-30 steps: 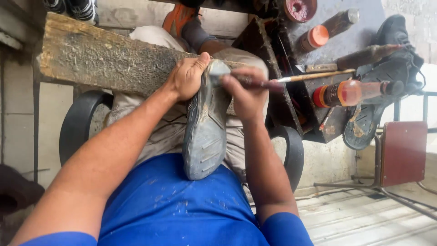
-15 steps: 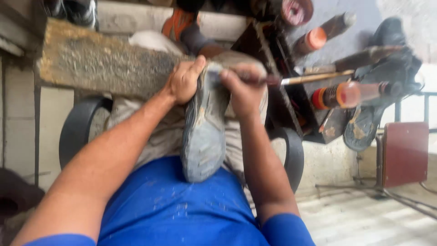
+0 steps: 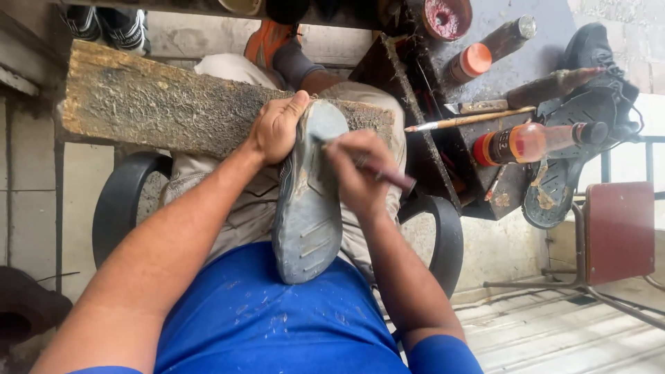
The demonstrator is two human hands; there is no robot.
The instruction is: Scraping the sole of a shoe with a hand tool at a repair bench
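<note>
Resting across your lap, the crusty wooden plank (image 3: 166, 114) sits at 10 o'clock, its right end hidden behind the grey shoe (image 3: 309, 201) lying sole-up at centre. Your left hand (image 3: 276, 128) grips its toe; your right hand (image 3: 357, 173) pinches a brush (image 3: 388, 176). Glue bottle (image 3: 537, 140) lies at 2 o'clock, contents murky reddish.

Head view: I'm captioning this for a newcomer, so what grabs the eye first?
A grey shoe lies sole-up on the person's lap, centre frame. The left hand steadies its toe while the right hand works a brush on the sole. To the right, a cluttered stand bears an orange bottle.
</note>
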